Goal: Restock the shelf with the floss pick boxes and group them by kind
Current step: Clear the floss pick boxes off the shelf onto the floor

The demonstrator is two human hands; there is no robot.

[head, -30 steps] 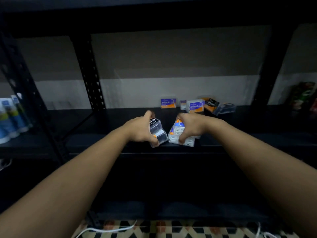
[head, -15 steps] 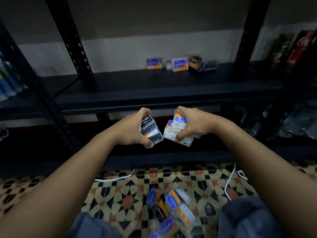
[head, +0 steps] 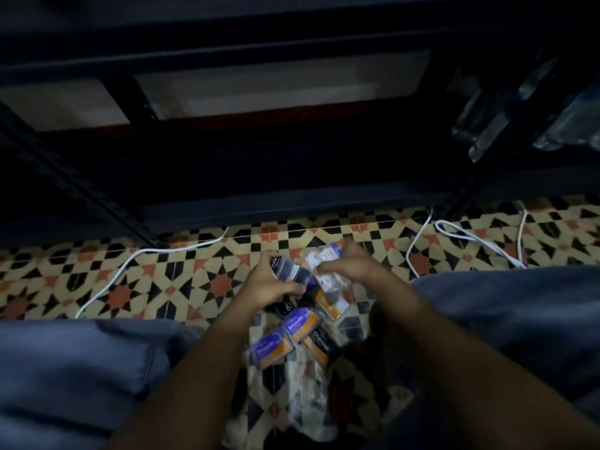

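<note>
My left hand (head: 267, 284) grips a black floss pick box (head: 290, 272) low over the tiled floor. Beside it, my right hand (head: 352, 266) holds a clear box with white picks and an orange-blue label (head: 324, 258). Just below both hands lies a pile of loose boxes: two blue-orange "Smooth" boxes (head: 300, 324) (head: 271, 347), a black "Charcoal" box (head: 321, 345) and an orange one (head: 331, 303). They rest on a crumpled clear plastic bag (head: 308, 401). The dark metal shelf (head: 292, 203) stands ahead; only its lowest levels show.
My knees in blue jeans (head: 71, 368) (head: 506, 319) flank the pile. White cables (head: 136, 258) (head: 470, 238) trail across the patterned floor tiles. Wrapped water bottles (head: 526, 108) sit on the lower shelf at the right. A slanted shelf post (head: 81, 186) stands at the left.
Both hands came down from the upper shelf to the floor pile, still holding their boxes. My view tilted down, so the shelf with the stocked boxes left the frame.
</note>
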